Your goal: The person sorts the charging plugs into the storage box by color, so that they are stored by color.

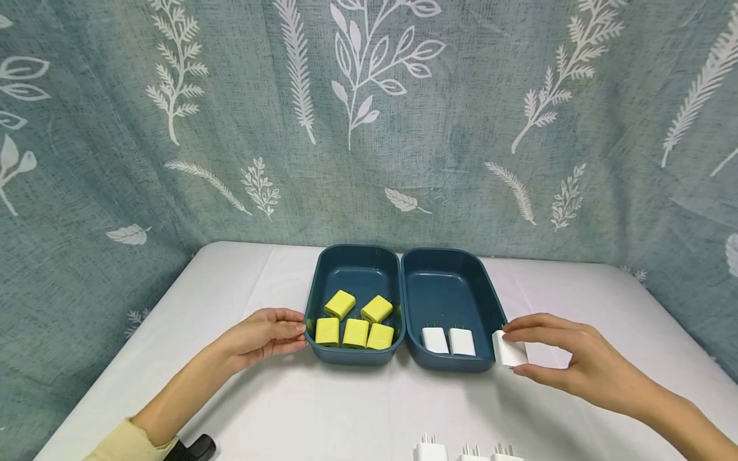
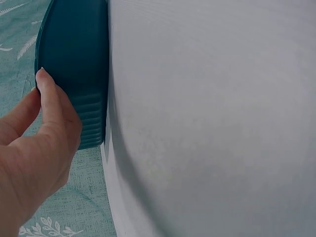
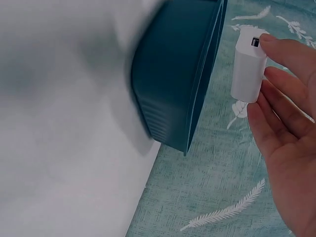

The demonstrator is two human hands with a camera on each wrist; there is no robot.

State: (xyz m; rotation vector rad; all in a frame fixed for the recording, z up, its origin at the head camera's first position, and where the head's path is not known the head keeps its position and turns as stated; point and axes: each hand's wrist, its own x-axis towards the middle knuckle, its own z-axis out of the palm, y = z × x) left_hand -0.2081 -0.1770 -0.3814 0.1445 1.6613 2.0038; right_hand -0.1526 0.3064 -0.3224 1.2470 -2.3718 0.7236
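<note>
My right hand (image 1: 582, 358) pinches a white USB charger plug (image 1: 508, 349) between thumb and fingertips, just beside the near right corner of the right dark blue bin (image 1: 444, 262). Its USB port shows in the right wrist view, where the charger plug (image 3: 248, 69) stands apart from the bin wall (image 3: 168, 74). Two white charger plugs (image 1: 434, 340) lie at the near end of that bin. With thumb and fingers, my left hand (image 1: 259, 336) holds the rim of the left dark blue bin (image 2: 74, 54). Several yellow charger plugs (image 1: 355, 333) lie inside that left bin.
Several more white charger plugs (image 1: 431, 452) with prongs up stand at the near edge of view. Both bins sit side by side on a white-covered table (image 1: 242, 275). A leaf-patterned green curtain (image 1: 230, 128) hangs behind. A black object (image 1: 202, 446) shows by the left sleeve.
</note>
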